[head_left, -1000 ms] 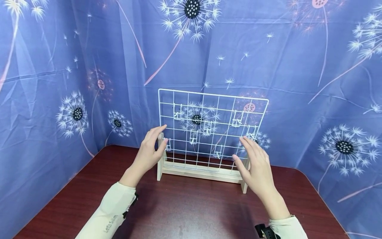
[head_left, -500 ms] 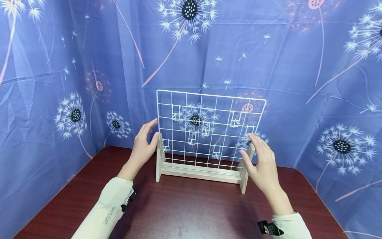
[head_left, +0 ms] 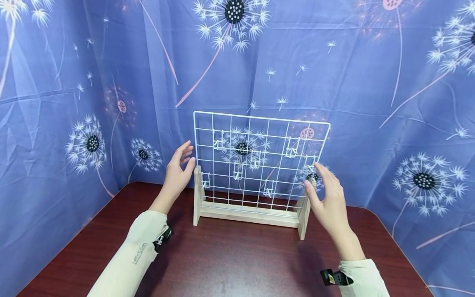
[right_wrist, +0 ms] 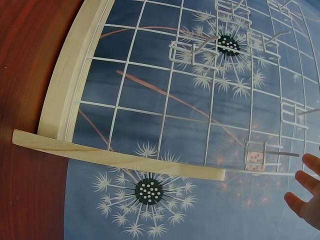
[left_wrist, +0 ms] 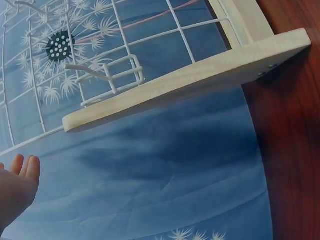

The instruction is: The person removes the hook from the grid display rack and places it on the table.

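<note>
A white wire grid panel [head_left: 261, 117] stands upright in a pale wooden stand [head_left: 248, 215] on the table. Several white wire hooks hang across it, among them a lower-left hook [head_left: 205, 184] and an upper-right one [head_left: 291, 152]. Beside the panel's left edge, my left hand [head_left: 176, 173] is raised with relaxed fingers and holds nothing. My right hand [head_left: 331, 202] is up at the other side, thumb and fingertips close to the right edge and the stand's upright. In the right wrist view, the fingers [right_wrist: 311, 182] are apart near a hook [right_wrist: 262, 156].
The dark red wooden table [head_left: 230, 264] extends in front of the stand and to both sides. A blue cloth [head_left: 297, 53] printed with dandelions hangs behind and around it. Black straps sit at both wrists, below light sleeves [head_left: 128, 251].
Both hands have moved apart, from in front of the panel to just outside its edges. The left went left and slightly up, the right went right. The panel and hooks look the same.
</note>
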Demonstrator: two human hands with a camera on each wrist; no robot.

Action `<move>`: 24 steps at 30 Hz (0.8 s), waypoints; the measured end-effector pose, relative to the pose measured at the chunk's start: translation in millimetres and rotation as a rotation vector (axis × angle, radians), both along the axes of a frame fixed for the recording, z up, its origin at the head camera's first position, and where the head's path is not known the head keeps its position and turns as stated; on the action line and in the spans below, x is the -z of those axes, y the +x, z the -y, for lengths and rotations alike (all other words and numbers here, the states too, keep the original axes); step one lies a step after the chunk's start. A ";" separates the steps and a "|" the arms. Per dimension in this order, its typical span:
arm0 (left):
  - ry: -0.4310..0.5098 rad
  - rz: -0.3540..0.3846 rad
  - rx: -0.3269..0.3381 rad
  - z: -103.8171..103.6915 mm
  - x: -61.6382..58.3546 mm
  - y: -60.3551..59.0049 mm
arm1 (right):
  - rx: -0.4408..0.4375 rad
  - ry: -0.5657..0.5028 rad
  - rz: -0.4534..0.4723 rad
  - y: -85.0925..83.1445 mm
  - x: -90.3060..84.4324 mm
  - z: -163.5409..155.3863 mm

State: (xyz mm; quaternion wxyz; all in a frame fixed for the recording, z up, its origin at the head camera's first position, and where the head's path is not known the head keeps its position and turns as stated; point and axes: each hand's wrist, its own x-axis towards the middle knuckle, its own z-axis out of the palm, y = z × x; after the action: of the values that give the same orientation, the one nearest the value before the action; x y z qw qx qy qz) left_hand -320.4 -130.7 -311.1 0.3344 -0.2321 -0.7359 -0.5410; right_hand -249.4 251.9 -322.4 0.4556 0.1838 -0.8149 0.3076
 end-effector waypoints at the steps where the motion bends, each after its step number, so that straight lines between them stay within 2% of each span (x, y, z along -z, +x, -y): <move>1: 0.010 0.016 0.014 -0.8 -2.4 1.6 | 0.000 -0.008 0.008 -0.5 0.2 -0.6; 4: 0.048 0.068 0.068 -1.8 -8.5 5.0 | 0.005 -0.028 0.029 -2.7 1.0 -2.4; 9: 0.121 0.124 0.151 0.0 -6.1 -3.7 | 0.012 -0.074 0.056 -7.2 2.3 -3.2; 12: 0.139 0.150 0.174 -0.2 -2.2 -9.0 | 0.016 -0.116 0.076 -9.7 4.1 -1.3; 21: 0.189 0.125 0.239 -7.9 3.2 -19.5 | 0.039 -0.233 0.110 -20.6 10.5 5.7; 24: 0.191 0.132 0.239 -9.7 3.3 -21.1 | 0.040 -0.248 0.106 -24.0 11.7 8.1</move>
State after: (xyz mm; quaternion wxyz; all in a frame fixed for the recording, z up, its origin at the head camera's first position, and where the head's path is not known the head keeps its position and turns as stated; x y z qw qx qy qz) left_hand -341.5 -121.0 -314.4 0.2388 -0.2492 -0.6688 -0.6585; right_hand -273.4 243.8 -334.2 0.4374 0.0932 -0.7970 0.4059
